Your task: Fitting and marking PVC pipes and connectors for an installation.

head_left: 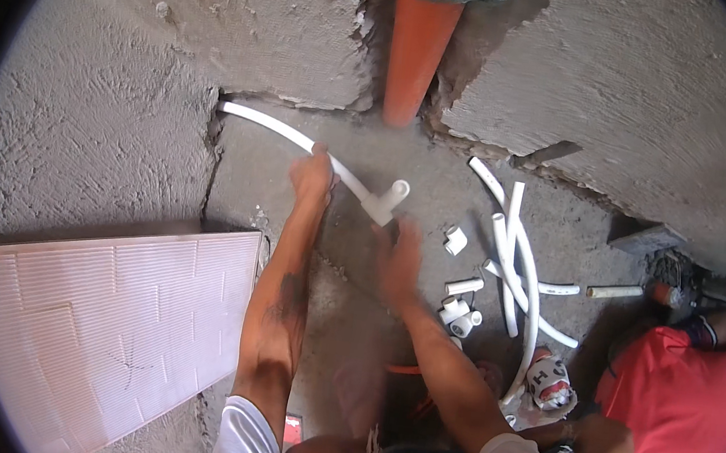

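Note:
My left hand [313, 177] is closed around a long, curved white pipe [265, 121] that runs from the foot of the left wall. At that pipe's near end is a white tee fitting [379, 204], one branch pointing up. Just below the fitting, my right hand [397, 257] has its fingers apart and appears to hold nothing, though it is slightly blurred. A loose white elbow [454, 240] lies to its right, and more small white fittings [462, 317] lie on the concrete floor [283, 227] beside my right forearm.
An orange pipe [419, 51] stands upright in the broken wall [589, 91]. Several loose curved white pipes [533, 271] lie at the right. A pinkish ribbed panel [105, 323] is at the lower left. A person in a red top [681, 401] crouches at the lower right.

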A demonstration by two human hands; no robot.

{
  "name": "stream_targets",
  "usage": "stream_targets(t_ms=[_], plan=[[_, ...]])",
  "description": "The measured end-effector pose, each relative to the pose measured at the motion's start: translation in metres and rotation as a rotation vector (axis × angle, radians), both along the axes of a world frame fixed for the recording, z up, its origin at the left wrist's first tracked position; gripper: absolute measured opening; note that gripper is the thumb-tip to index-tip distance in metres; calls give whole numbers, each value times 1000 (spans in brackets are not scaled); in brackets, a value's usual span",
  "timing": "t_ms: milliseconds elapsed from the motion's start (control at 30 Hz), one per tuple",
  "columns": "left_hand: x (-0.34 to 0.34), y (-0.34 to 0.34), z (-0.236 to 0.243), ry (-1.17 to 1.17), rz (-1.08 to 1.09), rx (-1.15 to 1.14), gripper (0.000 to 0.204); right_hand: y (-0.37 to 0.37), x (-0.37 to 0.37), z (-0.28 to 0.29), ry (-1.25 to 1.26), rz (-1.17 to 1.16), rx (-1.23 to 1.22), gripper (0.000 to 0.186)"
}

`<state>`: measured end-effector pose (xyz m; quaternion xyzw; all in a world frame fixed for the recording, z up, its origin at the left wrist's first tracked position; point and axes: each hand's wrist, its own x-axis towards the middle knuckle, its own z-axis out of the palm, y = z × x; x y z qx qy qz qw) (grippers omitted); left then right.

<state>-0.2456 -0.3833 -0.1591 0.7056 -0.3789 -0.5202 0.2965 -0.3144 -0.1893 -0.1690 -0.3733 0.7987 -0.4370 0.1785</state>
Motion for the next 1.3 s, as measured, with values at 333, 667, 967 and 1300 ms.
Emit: stream_targets(t_ms=[333, 667, 967, 1300], plan=[[-28, -25, 5, -49, 5, -7, 50, -34, -36, -4, 106, -12, -57, 26], [-41, -31, -6, 149, 141, -87, 40, -48, -56, -28, 155, -29, -11, 31], [-36, -39, -19, 237, 201, -55, 40, -52, -59, -22, 188, -31, -49, 30], [-37, -39, -17, 300, 185, -35, 43, -60, -66, -18, 165, -37, -61, 29]])
